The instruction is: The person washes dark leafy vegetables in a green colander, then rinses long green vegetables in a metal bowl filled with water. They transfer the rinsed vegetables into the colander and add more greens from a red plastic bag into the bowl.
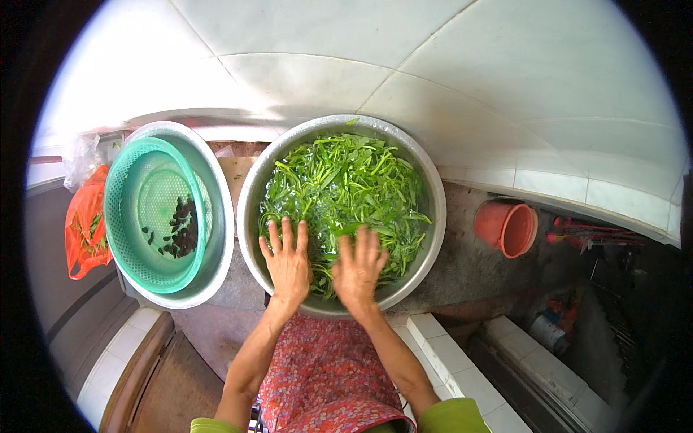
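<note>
A wide metal basin (433,238) stands before me, holding water and a heap of leafy green vegetables (352,178) with long stems. My left hand (287,265) is over the near left part of the basin, palm down, fingers spread at the edge of the greens. To its right, my right hand (358,268) reaches over the near greens, also palm down and fingers apart, slightly blurred. Neither hand grips anything. Whether the fingertips touch the leaves or the water, I cannot tell.
At left, a green plastic colander (151,189) with dark pieces (181,230) inside sits in a second metal basin (221,260). Beyond it is an orange plastic bag (86,227) with greens. A red bucket (495,224) lies right, and a tiled ledge (449,352) runs near my right arm.
</note>
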Motion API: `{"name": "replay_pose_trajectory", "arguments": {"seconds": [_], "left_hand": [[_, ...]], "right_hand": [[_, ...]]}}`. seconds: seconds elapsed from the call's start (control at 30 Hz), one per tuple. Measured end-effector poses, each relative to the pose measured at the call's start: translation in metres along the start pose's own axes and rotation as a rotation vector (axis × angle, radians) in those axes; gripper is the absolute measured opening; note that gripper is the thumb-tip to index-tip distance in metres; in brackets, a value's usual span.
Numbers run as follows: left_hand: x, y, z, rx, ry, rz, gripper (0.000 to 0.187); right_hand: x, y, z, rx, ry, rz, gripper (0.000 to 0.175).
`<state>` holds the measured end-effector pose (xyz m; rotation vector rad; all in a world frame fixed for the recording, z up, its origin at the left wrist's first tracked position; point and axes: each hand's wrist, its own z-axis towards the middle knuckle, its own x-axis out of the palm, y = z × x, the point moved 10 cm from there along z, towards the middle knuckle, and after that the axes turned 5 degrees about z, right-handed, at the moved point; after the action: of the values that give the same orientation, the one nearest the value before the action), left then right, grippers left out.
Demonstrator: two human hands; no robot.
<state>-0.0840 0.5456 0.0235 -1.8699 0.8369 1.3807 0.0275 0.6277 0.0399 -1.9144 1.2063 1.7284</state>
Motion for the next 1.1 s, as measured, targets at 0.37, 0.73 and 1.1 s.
{"name": "replay_pose_trajectory", "arguments": {"seconds": [0.37,0.73,1.1], "left_hand": [[0.073,-0.011,-0.029,0.12,0.45,0.051,0.062],[-0.033,0.016,0.036,0.134,0.002,-0.323,0.037],[0.03,0.0,0.074,0.293,0.285,0.117,0.062]], "right_hand": [[0.074,0.0,0.001,-0.16,0.431,-0.017,0.075],[-0.029,-0.056,0.123,0.228,0.167,0.153,0.069],[0.04,-0.043,0.082,0.032,0.331,-0.118,0.084]]}}
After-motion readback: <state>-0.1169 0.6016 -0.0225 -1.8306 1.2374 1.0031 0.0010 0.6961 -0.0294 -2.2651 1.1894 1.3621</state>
